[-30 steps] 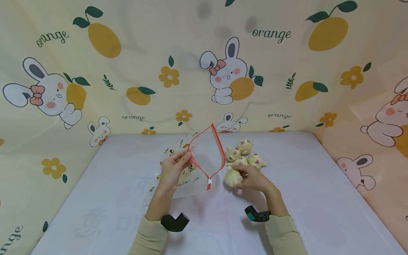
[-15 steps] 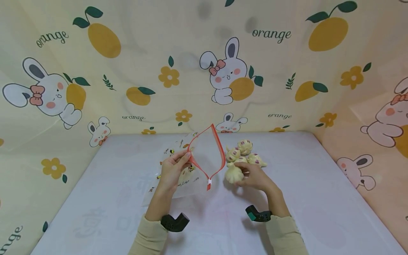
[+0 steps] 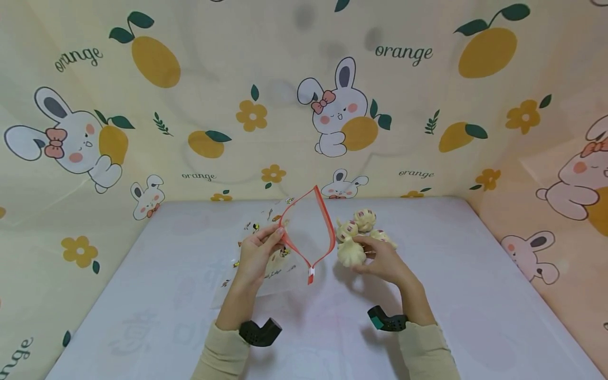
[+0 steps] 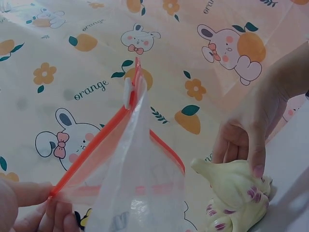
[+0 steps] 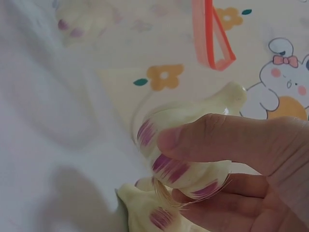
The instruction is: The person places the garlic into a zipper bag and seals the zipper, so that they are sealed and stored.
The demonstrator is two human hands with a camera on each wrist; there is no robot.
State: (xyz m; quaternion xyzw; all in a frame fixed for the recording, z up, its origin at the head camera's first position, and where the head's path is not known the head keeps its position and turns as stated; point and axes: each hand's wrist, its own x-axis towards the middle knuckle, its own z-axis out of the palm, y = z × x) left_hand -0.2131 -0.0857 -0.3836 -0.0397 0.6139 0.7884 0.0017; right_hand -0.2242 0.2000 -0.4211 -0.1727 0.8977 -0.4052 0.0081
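My left hand (image 3: pixel 258 250) pinches the red zip edge of a clear printed zip bag (image 3: pixel 328 219). The bag's mouth gapes wide, and a white slider (image 3: pixel 311 272) sits at its near corner. My right hand (image 3: pixel 386 263) grips a garlic bulb (image 3: pixel 351 255) between thumb and fingers, just right of the bag's mouth. Seen from the right wrist, the thumb lies across the bulb (image 5: pixel 169 118), whose purple streaks and root hairs show. In the left wrist view the held bulb (image 4: pixel 227 179) overlaps another one below it, with the bag (image 4: pixel 140 198) to its left.
Several more garlic bulbs (image 3: pixel 364 219) lie clustered behind my right hand, partly hidden by it. A white cloth covers the table (image 3: pixel 157 295). Behind it stands a patterned backdrop (image 3: pixel 280 63) with rabbits and oranges. Each wrist wears a black camera (image 3: pixel 260 332).
My right hand has lifted the garlic bulb slightly up and away from me, and it now covers more of the bulbs behind. The left hand and bag have stayed in place.
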